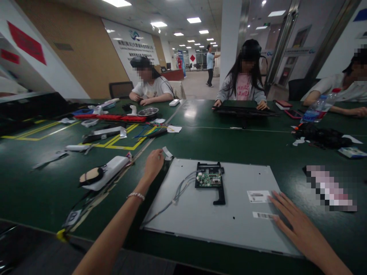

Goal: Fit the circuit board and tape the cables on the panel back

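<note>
Barcode labels [262, 206] (unreadable) beside right hand [295, 223].

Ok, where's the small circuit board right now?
Head view: the circuit board sits upper-middle on the grey panel, between the left hand and right hand.

Large dark green table [218, 139] filled foreground, yellow tape lines [120, 143] marked on its left part. Wood-toned wall [91, 57] stood at left, white sign board [130, 42] with lettering beside it, red diamond panel [26, 42] on slanted white surface nearer camera. White pillar [231, 42] rose behind table. Ceiling light panels [194, 20] ran in rows down long hall, pale floor [197, 86] beyond. Black office chair [120, 89] sat at far left edge. Three seated people [243, 82] lined far side
</note>
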`<state>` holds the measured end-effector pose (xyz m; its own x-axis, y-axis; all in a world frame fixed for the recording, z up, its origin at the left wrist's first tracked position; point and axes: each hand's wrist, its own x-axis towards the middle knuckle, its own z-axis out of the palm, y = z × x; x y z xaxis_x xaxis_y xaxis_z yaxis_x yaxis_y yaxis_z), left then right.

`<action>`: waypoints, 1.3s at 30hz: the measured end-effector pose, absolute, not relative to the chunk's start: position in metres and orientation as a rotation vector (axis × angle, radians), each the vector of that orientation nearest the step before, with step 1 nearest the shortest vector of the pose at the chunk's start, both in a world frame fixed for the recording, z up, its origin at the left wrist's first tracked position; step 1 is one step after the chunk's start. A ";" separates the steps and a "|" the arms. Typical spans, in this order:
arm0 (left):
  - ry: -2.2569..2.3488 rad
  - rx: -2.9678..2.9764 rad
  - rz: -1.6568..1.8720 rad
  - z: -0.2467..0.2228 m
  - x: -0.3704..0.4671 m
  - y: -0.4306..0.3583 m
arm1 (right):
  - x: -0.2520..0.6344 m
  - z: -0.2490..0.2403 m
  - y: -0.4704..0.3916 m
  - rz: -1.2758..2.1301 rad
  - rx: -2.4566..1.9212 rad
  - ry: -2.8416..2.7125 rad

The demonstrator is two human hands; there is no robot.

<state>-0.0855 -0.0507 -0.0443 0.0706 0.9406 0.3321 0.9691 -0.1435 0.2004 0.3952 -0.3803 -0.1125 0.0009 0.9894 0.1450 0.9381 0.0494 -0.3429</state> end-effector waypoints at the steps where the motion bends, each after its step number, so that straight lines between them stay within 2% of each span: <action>1: -2.051 -2.206 -0.584 -0.046 -0.086 -0.049 | 0.396 -0.113 -0.381 0.207 -1.944 -1.998; 5: -2.175 -2.218 -0.482 -0.053 -0.085 -0.043 | 0.401 -0.113 -0.383 0.198 -1.950 -2.015; 15: -2.336 -2.368 -0.669 -0.053 -0.077 -0.035 | 0.412 -0.117 -0.388 0.227 -1.983 -2.033; 21: -2.346 -2.531 -1.217 -0.015 -0.084 -0.055 | 0.419 -0.118 -0.384 0.231 -1.947 -2.063; 23: -2.318 -2.684 -1.253 0.000 -0.069 -0.067 | 0.416 -0.109 -0.375 0.215 -1.939 -2.068; 26: -2.192 -3.078 -1.067 0.013 -0.024 -0.091 | 0.398 -0.082 -0.354 0.180 -1.857 -2.074; 31: -1.983 -3.685 -0.904 -0.002 0.068 -0.145 | 0.335 -0.037 -0.319 0.256 -1.539 -2.163; 39: -1.864 -3.931 -1.078 -0.031 0.116 -0.193 | 0.297 -0.048 -0.302 0.154 -1.256 -2.080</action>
<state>0.1156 -0.1934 -0.0311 0.7165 0.6822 -0.1459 0.2139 -0.0158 0.9767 0.2974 -0.3020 -0.0476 -0.2916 0.8170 0.4975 0.7346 0.5244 -0.4306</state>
